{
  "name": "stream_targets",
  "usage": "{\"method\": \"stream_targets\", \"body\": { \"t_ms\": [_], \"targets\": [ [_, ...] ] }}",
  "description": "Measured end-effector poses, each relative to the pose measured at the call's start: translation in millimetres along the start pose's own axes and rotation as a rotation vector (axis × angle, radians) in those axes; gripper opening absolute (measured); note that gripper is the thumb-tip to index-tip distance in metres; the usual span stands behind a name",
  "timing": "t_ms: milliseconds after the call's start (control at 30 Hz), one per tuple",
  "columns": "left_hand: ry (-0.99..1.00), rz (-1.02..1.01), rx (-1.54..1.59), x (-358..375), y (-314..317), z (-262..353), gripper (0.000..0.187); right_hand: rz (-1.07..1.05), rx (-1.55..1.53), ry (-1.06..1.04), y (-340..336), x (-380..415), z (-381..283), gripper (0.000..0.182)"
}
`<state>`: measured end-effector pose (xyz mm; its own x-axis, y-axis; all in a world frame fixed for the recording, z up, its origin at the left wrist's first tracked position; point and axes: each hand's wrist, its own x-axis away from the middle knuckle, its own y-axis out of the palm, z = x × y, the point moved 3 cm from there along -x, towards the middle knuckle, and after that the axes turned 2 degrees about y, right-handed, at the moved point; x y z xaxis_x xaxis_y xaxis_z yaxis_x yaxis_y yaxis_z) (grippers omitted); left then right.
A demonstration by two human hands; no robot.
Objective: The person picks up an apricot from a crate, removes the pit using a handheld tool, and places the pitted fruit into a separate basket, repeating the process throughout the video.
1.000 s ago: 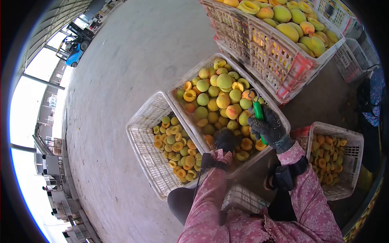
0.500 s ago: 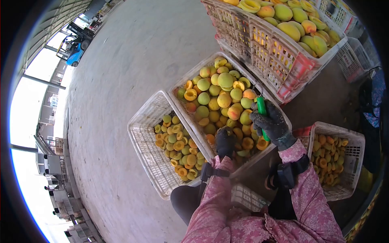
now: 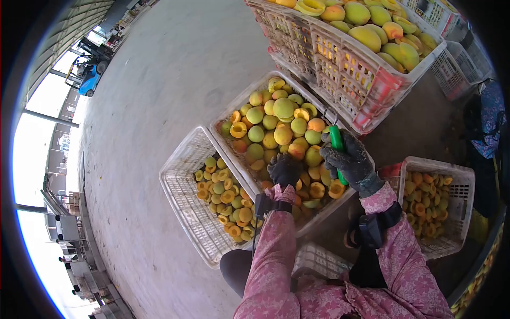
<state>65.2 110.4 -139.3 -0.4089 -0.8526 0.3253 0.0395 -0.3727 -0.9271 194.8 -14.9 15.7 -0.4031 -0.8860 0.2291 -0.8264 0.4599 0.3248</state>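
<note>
The middle crate (image 3: 217, 139) holds whole yellow peaches (image 3: 284, 108) and cut peach halves (image 3: 317, 190). My left hand (image 3: 285, 170), in a dark glove, is down among this fruit with its fingers curled. Whatever lies under those fingers is hidden. In my right hand (image 3: 350, 162), also gloved, a peach pitter (image 3: 337, 151) is gripped by its green handle. Its curved metal loop points up and away from me, over the crate's right side.
A left crate (image 3: 183, 175) and a right crate (image 3: 463, 212) hold pitted halves. A tall crate (image 3: 340, 69) heaped with peaches stands at the far right. Across the concrete floor (image 3: 143, 133) is a blue forklift (image 3: 90, 80). Another crate (image 3: 319, 259) sits by my knees.
My left hand has moved farther into the middle crate, away from me. My right hand keeps its hold on the peach pitter. The whole view has shifted slightly.
</note>
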Motion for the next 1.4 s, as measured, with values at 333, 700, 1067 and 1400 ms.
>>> {"method": "stream_targets", "body": {
  "t_ms": [333, 700, 1067, 1400],
  "targets": [
    [0.239, 0.094, 0.142, 4.9, -2.1, -15.6, 0.054, -0.001, 0.020, -0.049, -2.9, 2.1, -7.3, 0.031],
    [0.342, -0.334, 2.228, 62.7, -59.5, -2.1, 0.046, -0.059, 0.070, -0.043, -2.3, 0.0, -10.2, 0.027],
    [0.129, -0.107, 1.955, 47.5, -54.0, -24.6, 0.048, -0.032, -0.014, -0.065, -11.7, -2.0, -8.0, 0.027],
    [0.283, 0.233, 0.730, -2.3, 3.7, 21.9, 0.059, 0.030, -0.007, -0.099, -20.6, -6.2, -15.4, 0.027]
  ]
}}
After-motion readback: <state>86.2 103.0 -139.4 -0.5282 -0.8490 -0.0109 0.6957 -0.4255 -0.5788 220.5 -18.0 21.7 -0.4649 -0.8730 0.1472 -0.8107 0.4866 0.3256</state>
